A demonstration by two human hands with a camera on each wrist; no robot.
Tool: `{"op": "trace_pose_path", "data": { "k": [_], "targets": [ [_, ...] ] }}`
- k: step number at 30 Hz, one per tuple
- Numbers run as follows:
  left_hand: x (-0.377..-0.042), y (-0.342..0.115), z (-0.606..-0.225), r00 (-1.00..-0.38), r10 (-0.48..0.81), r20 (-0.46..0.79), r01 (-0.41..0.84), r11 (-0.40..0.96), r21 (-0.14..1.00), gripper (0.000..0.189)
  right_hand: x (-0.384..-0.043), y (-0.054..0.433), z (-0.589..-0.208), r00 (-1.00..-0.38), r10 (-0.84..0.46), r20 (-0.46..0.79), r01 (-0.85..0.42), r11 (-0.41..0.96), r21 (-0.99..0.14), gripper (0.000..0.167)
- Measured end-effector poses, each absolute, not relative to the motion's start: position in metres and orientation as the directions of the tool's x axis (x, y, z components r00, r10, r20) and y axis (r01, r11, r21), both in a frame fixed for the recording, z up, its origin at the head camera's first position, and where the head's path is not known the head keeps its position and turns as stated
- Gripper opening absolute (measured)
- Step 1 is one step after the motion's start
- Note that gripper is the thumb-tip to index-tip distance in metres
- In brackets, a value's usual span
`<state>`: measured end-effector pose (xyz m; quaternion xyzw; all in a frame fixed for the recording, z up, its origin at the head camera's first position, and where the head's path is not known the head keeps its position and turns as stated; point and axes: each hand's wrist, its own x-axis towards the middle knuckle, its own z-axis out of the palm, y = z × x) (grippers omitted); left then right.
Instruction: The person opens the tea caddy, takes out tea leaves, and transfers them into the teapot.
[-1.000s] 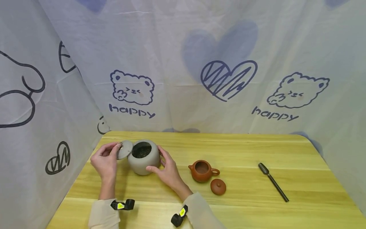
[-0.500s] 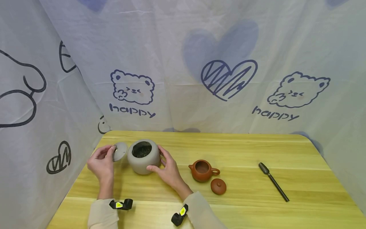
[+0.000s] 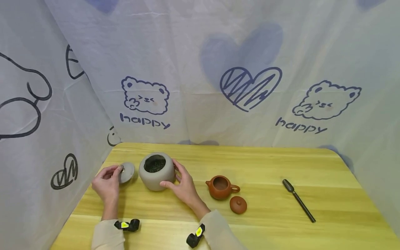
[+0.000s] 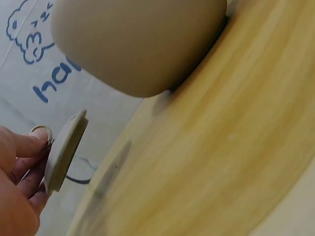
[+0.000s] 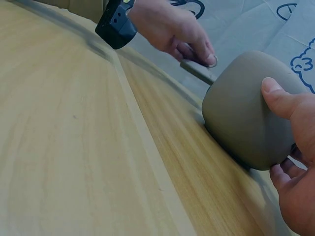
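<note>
My left hand [image 3: 107,184] pinches a round grey lid [image 3: 127,173] by the small ring on its top. In the left wrist view the lid [image 4: 66,152] is tilted above the table, its shadow falling on the wood. Just to its right stands a rounded grey jar [image 3: 156,177], its mouth uncovered and dark dried leaves, like tea, showing inside. My right hand [image 3: 184,187] grips the jar's right side, thumb at the front and fingers round the back. The right wrist view shows that thumb [image 5: 278,96] on the jar wall.
A reddish-brown clay teapot [image 3: 215,191] without its lid stands right of the jar. Its small knobbed lid [image 3: 238,205] lies beside it on the wooden table [image 3: 265,229]. Farther right lies a dark long-handled scoop [image 3: 300,201]. A printed cloth [image 3: 193,114] hangs behind.
My left hand has carried the grey lid left, away from the jar's rim, and lower towards the table. My right hand and the jar have stayed in place.
</note>
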<state>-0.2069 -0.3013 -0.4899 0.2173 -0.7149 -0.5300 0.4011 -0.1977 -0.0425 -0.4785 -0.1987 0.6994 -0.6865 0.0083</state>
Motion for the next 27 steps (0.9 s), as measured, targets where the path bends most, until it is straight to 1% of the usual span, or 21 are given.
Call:
{"op": "trace_pose_path", "data": {
  "k": [5,7,12,15,22,27],
  "targets": [
    [-0.204,-0.311,-0.495,-0.645,-0.696,0.315,0.072,0.355,0.932,0.019,-0.195,-0.043,-0.479,-0.924,-0.278,0.263,-0.264,-0.035,-0.964,0.082],
    [-0.202,-0.314,-0.497,-0.658,-0.688,0.308,0.04,0.376,0.926,0.02,-0.195,-0.043,-0.48,-0.927,-0.274,0.256,-0.255,-0.04,-0.966,0.082],
    [-0.201,-0.321,-0.501,-0.663,-0.689,0.292,-0.044,0.426,0.904,0.019,-0.203,-0.049,-0.498,-0.927,-0.267,0.264,-0.267,-0.026,-0.963,0.084],
    [-0.201,-0.324,-0.501,-0.669,-0.691,0.273,-0.068,0.423,0.904,0.02,-0.211,-0.052,-0.511,-0.923,-0.266,0.278,-0.285,-0.013,-0.959,0.085],
    [-0.199,-0.326,-0.501,-0.683,-0.689,0.244,-0.133,0.446,0.885,0.021,-0.213,-0.051,-0.514,-0.92,-0.274,0.282,-0.289,-0.016,-0.957,0.086],
    [-0.199,-0.324,-0.502,-0.688,-0.687,0.235,-0.144,0.446,0.883,0.02,-0.214,-0.05,-0.515,-0.921,-0.282,0.269,-0.281,0.002,-0.96,0.086]
  ]
}}
